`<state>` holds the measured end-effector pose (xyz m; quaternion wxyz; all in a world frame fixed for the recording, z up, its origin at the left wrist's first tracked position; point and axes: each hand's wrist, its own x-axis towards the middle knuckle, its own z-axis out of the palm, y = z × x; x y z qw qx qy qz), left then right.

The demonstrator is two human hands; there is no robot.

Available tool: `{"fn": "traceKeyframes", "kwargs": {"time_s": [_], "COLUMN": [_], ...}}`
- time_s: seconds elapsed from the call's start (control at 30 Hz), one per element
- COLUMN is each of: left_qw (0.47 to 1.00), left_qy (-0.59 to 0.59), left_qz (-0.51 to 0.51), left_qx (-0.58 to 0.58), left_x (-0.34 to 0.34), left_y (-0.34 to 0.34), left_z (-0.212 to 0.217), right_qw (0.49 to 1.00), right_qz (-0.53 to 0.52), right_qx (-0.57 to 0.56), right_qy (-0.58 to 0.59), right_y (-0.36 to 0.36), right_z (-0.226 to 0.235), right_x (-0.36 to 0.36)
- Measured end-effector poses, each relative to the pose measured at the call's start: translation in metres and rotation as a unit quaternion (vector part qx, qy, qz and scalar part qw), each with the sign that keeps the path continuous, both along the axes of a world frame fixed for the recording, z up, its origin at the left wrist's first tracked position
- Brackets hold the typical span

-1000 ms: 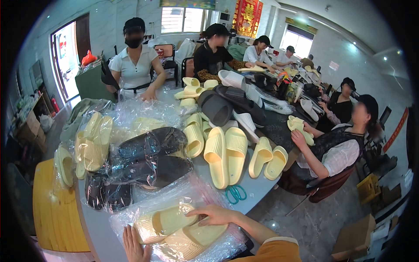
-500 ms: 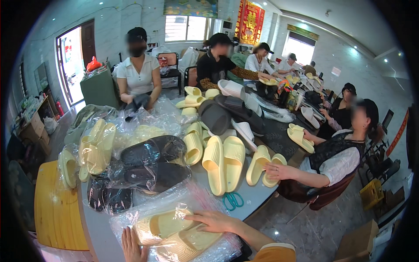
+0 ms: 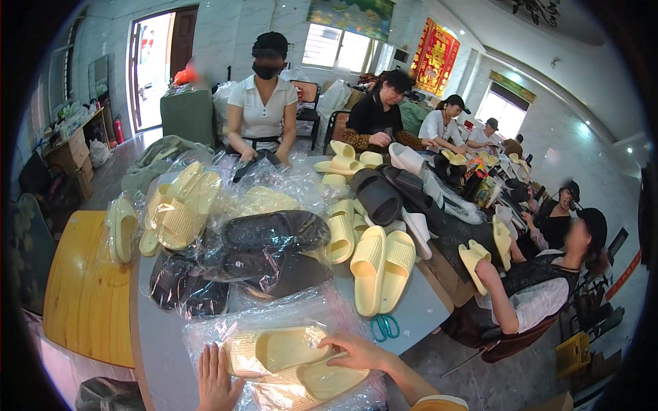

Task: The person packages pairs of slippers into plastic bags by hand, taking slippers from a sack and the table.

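A pair of pale yellow ribbed slide slippers (image 3: 279, 351) lies in a clear plastic bag (image 3: 205, 333) at the table's near edge, directly before me. My left hand (image 3: 218, 378) is flat, fingers stretched, against the bag's left side by a slipper's ribbed strap. On the right, my right hand (image 3: 358, 353) rests over the slippers' other ends with its fingers apart, touching the bag or slippers; its thumb is partly hidden. Just beyond that hand are teal-handled scissors (image 3: 385, 327) and an unbagged yellow slipper pair (image 3: 382, 270).
Bagged black slippers (image 3: 274, 233) and bagged yellow slippers (image 3: 181, 209) pile up beyond my hands. Loose black slippers (image 3: 378, 197) lie farther along the grey table (image 3: 161, 356). A yellow wooden stool (image 3: 89, 288) stands left. At right, a co-worker (image 3: 548, 288) holds yellow slippers; others sit around.
My view has swung left, so the scene sits farther right. My hands stay on the bagged slippers. The co-worker at right has lifted a pair of yellow slippers off the table.
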<state>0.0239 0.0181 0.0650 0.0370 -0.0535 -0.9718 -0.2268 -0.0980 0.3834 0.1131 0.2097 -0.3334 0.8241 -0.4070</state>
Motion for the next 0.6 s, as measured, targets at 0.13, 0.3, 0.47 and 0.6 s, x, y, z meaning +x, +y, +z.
{"fn": "traceKeyframes", "kwargs": {"time_s": [0.13, 0.3, 0.47, 0.6], "left_qw": [1.000, 1.000, 1.000, 1.000], "left_qy": [-0.023, -0.022, -0.006, 0.003], "left_qz": [0.008, 0.006, -0.001, -0.010], "left_qx": [0.006, 0.006, 0.020, 0.006], "left_x": [-0.002, -0.001, -0.001, -0.003], "left_y": [-0.001, -0.006, -0.010, -0.007], "left_z": [0.000, 0.000, -0.004, -0.010], "right_qw": [1.000, 0.998, 0.993, 0.993], "right_qz": [-0.019, -0.035, -0.060, -0.105], "right_qx": [0.007, -0.002, -0.007, 0.010], "right_qy": [-0.024, -0.056, -0.100, -0.046], "right_y": [-0.004, -0.005, -0.008, 0.019], "right_z": [0.000, -0.010, -0.011, 0.002], "right_x": [-0.002, -0.001, 0.000, 0.005]}}
